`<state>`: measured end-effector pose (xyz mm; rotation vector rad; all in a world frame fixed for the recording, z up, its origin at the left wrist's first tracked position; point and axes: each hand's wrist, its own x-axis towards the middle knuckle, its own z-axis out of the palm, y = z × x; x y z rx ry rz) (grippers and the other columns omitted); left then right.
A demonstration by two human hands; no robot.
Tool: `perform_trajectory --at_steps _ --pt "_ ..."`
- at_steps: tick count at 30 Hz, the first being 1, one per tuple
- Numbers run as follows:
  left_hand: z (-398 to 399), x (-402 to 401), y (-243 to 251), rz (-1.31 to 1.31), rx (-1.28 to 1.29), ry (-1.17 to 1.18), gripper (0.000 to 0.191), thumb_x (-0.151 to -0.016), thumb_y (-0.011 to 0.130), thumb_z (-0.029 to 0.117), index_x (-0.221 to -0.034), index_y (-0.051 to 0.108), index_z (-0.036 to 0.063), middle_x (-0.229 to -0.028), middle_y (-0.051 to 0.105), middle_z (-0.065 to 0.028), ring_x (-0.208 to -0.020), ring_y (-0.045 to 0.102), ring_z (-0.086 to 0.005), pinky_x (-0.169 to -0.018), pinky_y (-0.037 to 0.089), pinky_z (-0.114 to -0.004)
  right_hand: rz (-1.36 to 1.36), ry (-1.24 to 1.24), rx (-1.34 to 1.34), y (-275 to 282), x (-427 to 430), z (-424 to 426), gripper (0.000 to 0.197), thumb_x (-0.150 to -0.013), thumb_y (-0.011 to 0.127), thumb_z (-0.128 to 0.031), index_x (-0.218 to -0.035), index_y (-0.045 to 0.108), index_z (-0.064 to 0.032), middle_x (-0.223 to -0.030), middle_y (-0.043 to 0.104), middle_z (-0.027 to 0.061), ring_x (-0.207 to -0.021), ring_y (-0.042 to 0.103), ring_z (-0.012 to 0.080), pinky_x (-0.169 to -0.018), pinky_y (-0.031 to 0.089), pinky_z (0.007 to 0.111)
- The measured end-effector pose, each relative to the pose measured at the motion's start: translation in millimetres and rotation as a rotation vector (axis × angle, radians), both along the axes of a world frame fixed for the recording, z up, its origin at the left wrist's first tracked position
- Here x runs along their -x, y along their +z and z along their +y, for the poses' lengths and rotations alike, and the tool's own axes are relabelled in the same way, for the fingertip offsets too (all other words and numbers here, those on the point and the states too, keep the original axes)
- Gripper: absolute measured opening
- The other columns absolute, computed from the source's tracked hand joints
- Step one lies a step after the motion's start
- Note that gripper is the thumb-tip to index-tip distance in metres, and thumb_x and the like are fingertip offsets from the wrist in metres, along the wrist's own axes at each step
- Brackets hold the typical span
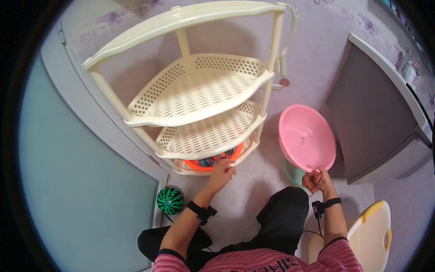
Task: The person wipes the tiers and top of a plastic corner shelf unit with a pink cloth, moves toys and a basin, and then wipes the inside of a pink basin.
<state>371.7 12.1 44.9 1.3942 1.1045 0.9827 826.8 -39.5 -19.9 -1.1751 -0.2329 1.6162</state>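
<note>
My left hand (222, 174) reaches to the front rim of an orange basin (200, 168) on the lowest shelf of a cream plastic rack. One finger is stretched out over the rim; whether the hand grips it I cannot tell. Colourful items (214, 159) lie in that basin, partly hidden by the shelf above. My right hand (325, 181) holds a crumpled reddish-brown cloth (312, 182) at the near rim of a pink plastic basin (307, 131). The pink basin is tilted, its visible inside bare apart from dark marks. Under it shows a pale green object (293, 171).
The cream rack (200, 86) has perforated shelves and stands against the wall. A green watermelon-patterned ball (170, 200) rests by the frosted door (91, 163). At right are a grey cabinet (370, 112) with a tap (404, 63) and a cream tub (368, 234) with yellow handles.
</note>
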Motion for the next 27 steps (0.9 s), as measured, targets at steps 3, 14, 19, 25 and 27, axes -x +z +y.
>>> perform_trajectory --at_steps 3,14,19,25,27 --pt "-11.0 4.8 42.5 -0.001 -0.117 -0.046 0.022 -0.087 0.058 0.011 -0.107 0.054 0.0005 -0.073 0.059 -0.0031 -0.064 0.052 -0.0065 -0.055 0.043 -0.021 -0.048 -0.085 -0.069 32.8 13.3 -17.5 0.029 -0.078 0.059 -0.033 -0.071 0.06 -0.005 -0.058 0.06 0.0057 -0.043 0.055 0.0172 -0.04 0.045 0.026" --pt "-49.0 48.4 156.7 0.2 -0.626 -0.1 0.046 -0.085 0.06 0.007 -0.128 0.047 0.0031 -0.123 0.04 -0.0121 -0.092 0.051 -0.0186 -0.077 0.045 -0.028 -0.093 -0.043 -0.336 131.9 85.3 -68.7 0.039 -0.077 0.059 -0.023 -0.108 0.055 -0.0008 -0.097 0.063 0.012 -0.085 0.062 0.0248 -0.078 0.051 0.037" --pt "-61.0 66.0 177.3 0.262 -0.828 -0.061 0.083 -0.074 0.075 0.025 -0.14 0.028 0.0075 -0.138 0.031 -0.0144 -0.121 0.043 -0.0297 -0.096 0.039 -0.04 -0.202 0.082 -0.294 161.2 116.2 -90.9 0.053 -0.07 0.059 -0.027 -0.113 0.052 0.0028 -0.095 0.062 0.0178 -0.077 0.064 0.0302 -0.043 0.054 0.044" --pt "-78.1 89.6 188.6 0.308 -1.016 -0.124 0.12 -0.056 0.083 0.047 -0.145 0.013 0.0059 -0.145 0.016 -0.02 -0.135 0.02 -0.036 -0.108 0.025 -0.047 -0.426 0.077 -0.416 236.4 177.4 -88.5 0.052 -0.071 0.061 -0.019 -0.115 0.051 0.0073 -0.096 0.063 0.017 -0.081 0.064 0.0258 -0.066 0.055 0.034" --pt "-89.9 98.3 197.9 0.359 -0.902 -0.027 0.121 -0.055 0.085 0.043 -0.144 0.013 0.0016 -0.146 0.015 -0.0203 -0.133 0.024 -0.0359 -0.108 0.027 -0.045 -0.514 0.247 -0.334 257.3 189.1 -75.5 0.049 -0.072 0.062 -0.018 -0.112 0.054 0.009 -0.097 0.063 0.0161 -0.082 0.063 0.0225 -0.074 0.052 0.029"
